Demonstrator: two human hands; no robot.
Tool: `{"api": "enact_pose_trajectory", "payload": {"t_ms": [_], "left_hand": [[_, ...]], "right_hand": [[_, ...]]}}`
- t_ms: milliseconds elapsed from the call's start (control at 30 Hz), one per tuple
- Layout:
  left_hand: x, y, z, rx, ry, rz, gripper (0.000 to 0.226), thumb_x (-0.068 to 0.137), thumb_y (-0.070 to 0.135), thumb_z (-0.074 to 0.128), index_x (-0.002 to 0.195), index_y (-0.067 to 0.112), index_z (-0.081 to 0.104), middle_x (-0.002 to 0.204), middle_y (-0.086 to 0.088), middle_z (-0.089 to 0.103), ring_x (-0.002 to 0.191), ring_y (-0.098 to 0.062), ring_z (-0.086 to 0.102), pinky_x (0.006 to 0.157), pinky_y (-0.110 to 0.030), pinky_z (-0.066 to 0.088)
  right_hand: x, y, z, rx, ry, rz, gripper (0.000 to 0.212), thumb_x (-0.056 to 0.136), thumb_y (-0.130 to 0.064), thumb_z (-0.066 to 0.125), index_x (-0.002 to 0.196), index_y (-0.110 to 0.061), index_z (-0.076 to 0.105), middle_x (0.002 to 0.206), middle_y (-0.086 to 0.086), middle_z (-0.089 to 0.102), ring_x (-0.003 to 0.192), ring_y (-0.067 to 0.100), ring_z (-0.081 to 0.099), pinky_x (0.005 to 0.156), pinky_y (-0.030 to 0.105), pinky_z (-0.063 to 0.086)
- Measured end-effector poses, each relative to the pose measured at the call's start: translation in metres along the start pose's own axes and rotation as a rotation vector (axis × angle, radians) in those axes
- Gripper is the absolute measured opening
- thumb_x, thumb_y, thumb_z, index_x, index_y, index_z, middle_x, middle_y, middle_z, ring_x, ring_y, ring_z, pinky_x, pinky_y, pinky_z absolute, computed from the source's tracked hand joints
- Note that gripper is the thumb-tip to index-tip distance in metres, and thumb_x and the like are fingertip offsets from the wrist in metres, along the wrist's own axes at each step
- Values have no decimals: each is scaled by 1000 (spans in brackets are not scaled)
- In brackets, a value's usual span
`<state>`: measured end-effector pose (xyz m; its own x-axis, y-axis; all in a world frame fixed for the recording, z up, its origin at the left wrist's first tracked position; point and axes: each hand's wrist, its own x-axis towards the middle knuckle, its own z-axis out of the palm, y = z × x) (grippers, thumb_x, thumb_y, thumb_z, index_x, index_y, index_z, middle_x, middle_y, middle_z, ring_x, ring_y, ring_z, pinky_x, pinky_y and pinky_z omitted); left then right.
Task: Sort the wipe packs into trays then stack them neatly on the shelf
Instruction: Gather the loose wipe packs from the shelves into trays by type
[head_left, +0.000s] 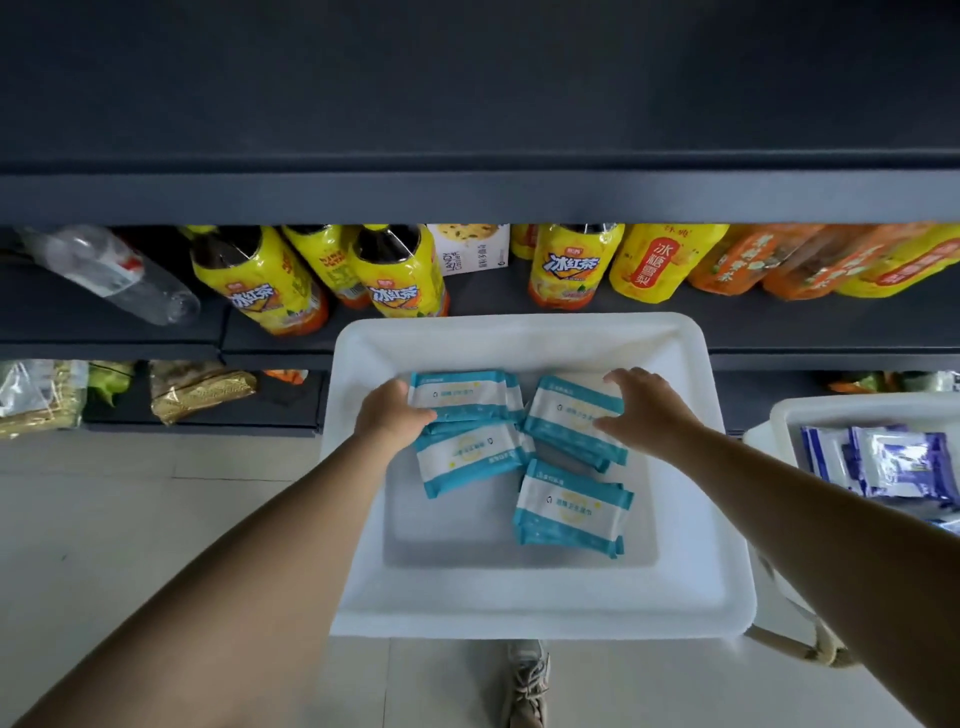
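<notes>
The left hand (393, 415) has its fingers curled over the left end of the far-left wipe pack (460, 395), gripping it. The right hand (644, 410) rests on the far-right wipe pack (569, 423) with spread, nearly straight fingers, thumb against its near edge, holding nothing. Both packs lie in the far half of a white tray (540, 587), the right one tilted. A third pack (467, 460) lies just near of the left one, touching it, and a fourth (571, 512) sits near-right, on top of another pack. The near-left part of the tray floor is bare, and so is the strip along its near wall. The tray's far rim overlaps the edge of the dark shelf (779, 327), where yellow tea bottles (395, 270) stand close behind it. To the right, well apart from the hands, a second white tray (831, 410) holds blue-and-purple packs (893, 462). Pale floor (130, 519) lies open on the left.
</notes>
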<state>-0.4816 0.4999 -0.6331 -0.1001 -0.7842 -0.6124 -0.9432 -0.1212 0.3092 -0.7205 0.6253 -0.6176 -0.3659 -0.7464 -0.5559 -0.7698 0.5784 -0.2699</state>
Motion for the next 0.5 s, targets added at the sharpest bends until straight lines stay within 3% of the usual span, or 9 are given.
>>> {"api": "enact_pose_trajectory", "payload": {"t_ms": [133, 267, 500], "left_hand": [[-33, -2, -46, 249, 49, 195, 47, 86, 29, 64, 125, 8, 50, 128, -12, 50, 117, -27, 50, 91, -36, 47], [-72, -15, -110, 423, 115, 346, 51, 88, 32, 61, 132, 10, 47, 134, -10, 44, 123, -27, 45, 98, -37, 42], [-158, -68, -238, 461, 168, 451, 50, 86, 35, 63, 129, 12, 52, 135, -8, 47, 124, -27, 44, 98, -37, 43]], "right_hand": [[-33, -46, -34, -155, 39, -122, 61, 86, -31, 66, 139, -14, 41, 135, 9, 48, 124, 25, 42, 99, 34, 40], [-77, -109, -70, -258, 125, -239, 65, 87, -32, 65, 143, -17, 36, 143, 6, 41, 130, 24, 38, 102, 35, 40], [-184, -230, -116, -246, 315, -323, 59, 87, -37, 65, 137, -18, 42, 136, 6, 49, 122, 23, 47, 96, 34, 43]]}}
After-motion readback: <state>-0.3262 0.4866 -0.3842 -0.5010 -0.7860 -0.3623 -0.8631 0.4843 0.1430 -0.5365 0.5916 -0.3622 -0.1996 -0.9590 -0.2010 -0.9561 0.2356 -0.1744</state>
